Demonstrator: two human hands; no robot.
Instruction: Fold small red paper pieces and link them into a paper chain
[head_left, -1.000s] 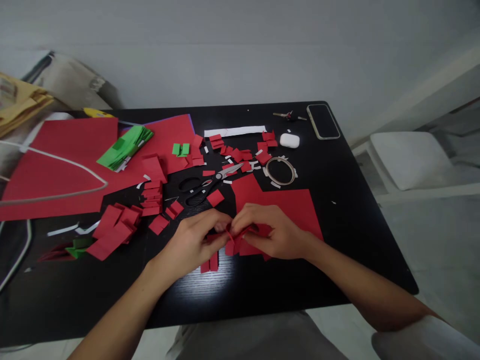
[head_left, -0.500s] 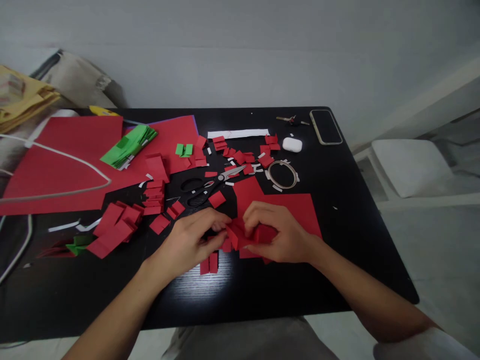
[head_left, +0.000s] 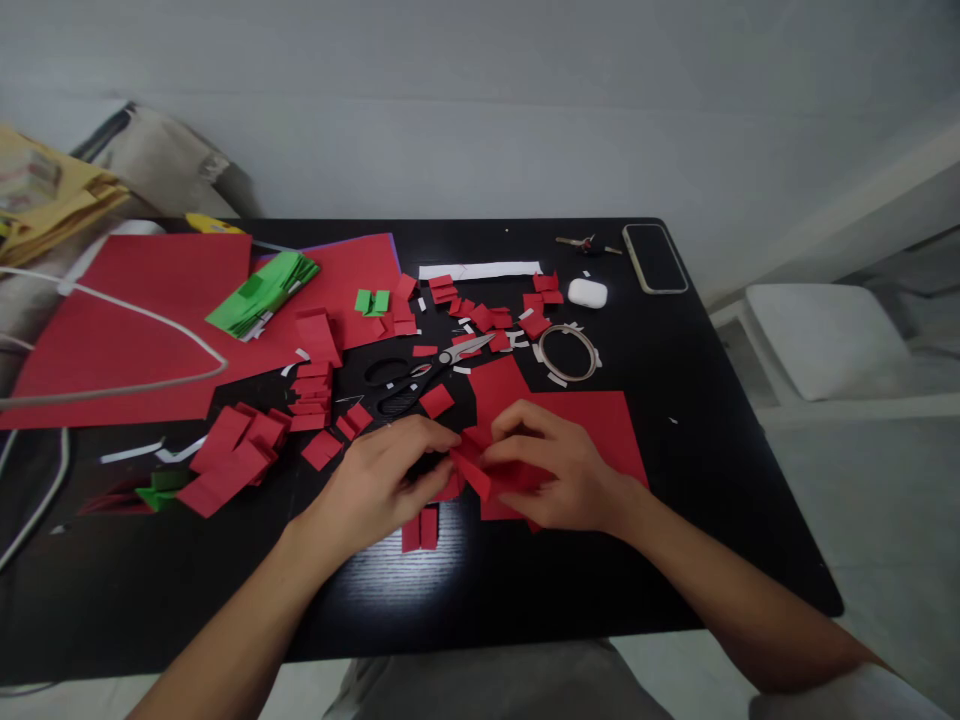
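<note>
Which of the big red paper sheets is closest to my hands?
The notched red sheet lying partly under your right hand; the other red sheets lie at the far left.

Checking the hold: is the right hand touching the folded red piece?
Touching. The head view shows the right hand pressing its fingertips onto the folded red piece, with none of the black table visible between them.

Soft, even light; glare patch on black table (head_left: 420, 580) near hands; edges bowed, perhaps slightly soft.

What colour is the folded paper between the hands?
Red; the folded paper shows best in the head view.
</note>
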